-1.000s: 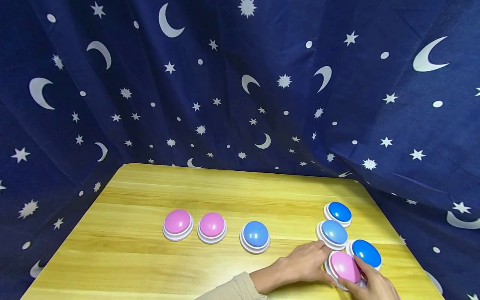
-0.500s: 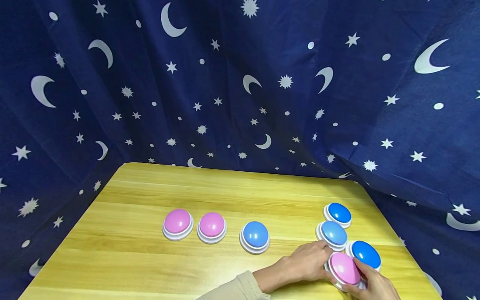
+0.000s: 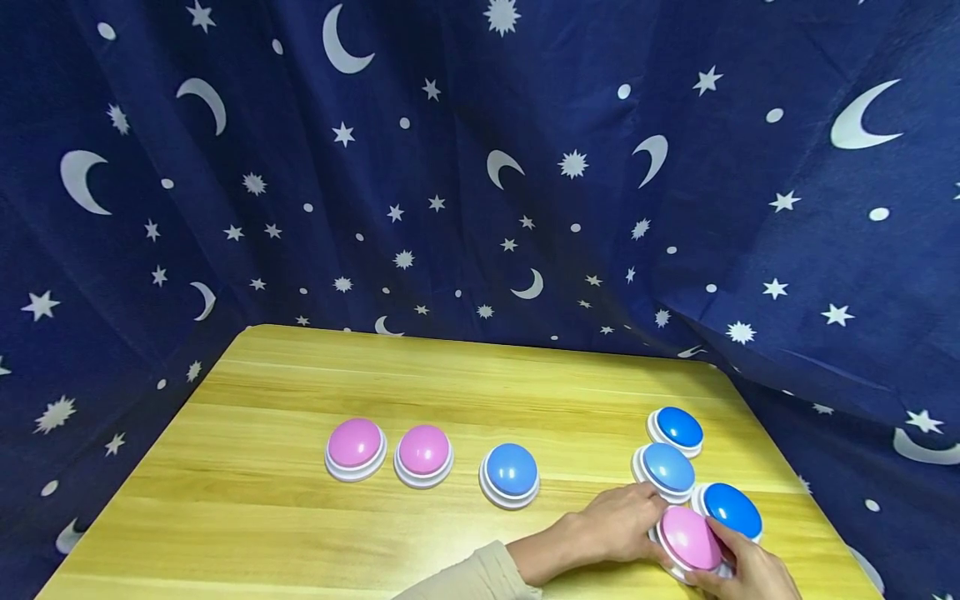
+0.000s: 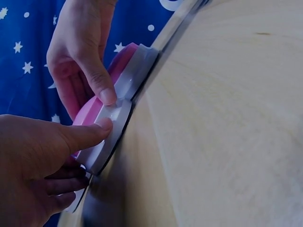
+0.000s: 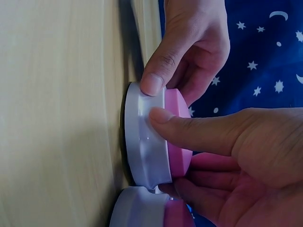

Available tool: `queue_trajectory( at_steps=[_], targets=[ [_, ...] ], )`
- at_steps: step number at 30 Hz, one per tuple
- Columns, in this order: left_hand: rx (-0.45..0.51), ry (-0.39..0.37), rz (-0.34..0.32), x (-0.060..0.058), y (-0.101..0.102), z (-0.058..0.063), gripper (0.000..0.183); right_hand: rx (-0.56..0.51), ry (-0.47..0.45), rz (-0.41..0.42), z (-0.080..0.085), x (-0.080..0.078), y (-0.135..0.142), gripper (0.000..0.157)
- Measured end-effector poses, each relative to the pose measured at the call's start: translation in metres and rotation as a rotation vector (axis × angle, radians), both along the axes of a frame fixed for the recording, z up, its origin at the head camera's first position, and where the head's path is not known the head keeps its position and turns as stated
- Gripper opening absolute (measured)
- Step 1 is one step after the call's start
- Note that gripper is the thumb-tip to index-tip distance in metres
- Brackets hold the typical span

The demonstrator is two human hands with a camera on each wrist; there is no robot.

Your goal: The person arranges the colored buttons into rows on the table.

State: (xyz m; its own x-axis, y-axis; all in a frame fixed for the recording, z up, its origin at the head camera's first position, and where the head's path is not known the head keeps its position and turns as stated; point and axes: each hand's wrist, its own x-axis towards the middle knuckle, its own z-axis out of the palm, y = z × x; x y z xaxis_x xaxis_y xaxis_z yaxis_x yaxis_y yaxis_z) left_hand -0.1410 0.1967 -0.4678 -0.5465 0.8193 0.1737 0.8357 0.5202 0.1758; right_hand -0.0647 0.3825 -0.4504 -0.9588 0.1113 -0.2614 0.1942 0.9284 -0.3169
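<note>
At the table's (image 3: 300,542) near right, both hands are curling partly closed on one pink button (image 3: 690,537): the left hand (image 3: 618,523) is pinching its left side, the right hand (image 3: 750,573) its right. Another pink button (image 5: 139,210) is lying just beside it, three blue buttons (image 3: 669,465) are sitting beyond, and a lone blue button (image 3: 512,469) and two pink buttons (image 3: 355,443) are standing further left

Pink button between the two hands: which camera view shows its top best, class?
The head view, because the pink button shows nearly its whole top from above. Both wrist views show it side-on: mostly white base, its top in profile and partly covered.
</note>
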Motion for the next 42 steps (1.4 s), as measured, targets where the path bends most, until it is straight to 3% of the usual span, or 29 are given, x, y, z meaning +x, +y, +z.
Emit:
queue_trajectory(
  at_steps=[11,17,18,24,26,35,42],
  targets=[
    [0.011,-0.042,0.022,0.0,-0.014,0.011,0.053,0.016,0.06,0.041,0.007,0.0,-0.008,0.099],
    [0.016,-0.011,0.047,-0.002,-0.028,0.02,0.053,-0.016,0.142,0.087,0.016,0.002,-0.022,0.092],
    [0.014,-0.003,0.052,-0.002,-0.031,0.022,0.053,-0.024,0.168,0.095,0.017,0.003,-0.025,0.09],
    [0.022,0.012,0.09,-0.006,-0.048,0.029,0.056,-0.065,0.519,0.15,0.008,0.005,-0.043,0.078],
    [0.029,0.017,0.105,-0.009,-0.054,0.029,0.056,-0.068,0.588,0.162,0.007,0.003,-0.05,0.077],
    [0.059,-0.018,0.157,-0.021,-0.08,0.026,0.057,-0.119,0.616,0.205,0.011,-0.014,-0.078,0.07],
    [0.018,-0.007,0.202,-0.032,-0.092,0.025,0.058,-0.184,0.656,0.265,0.007,-0.034,-0.094,0.065]
  ],
)
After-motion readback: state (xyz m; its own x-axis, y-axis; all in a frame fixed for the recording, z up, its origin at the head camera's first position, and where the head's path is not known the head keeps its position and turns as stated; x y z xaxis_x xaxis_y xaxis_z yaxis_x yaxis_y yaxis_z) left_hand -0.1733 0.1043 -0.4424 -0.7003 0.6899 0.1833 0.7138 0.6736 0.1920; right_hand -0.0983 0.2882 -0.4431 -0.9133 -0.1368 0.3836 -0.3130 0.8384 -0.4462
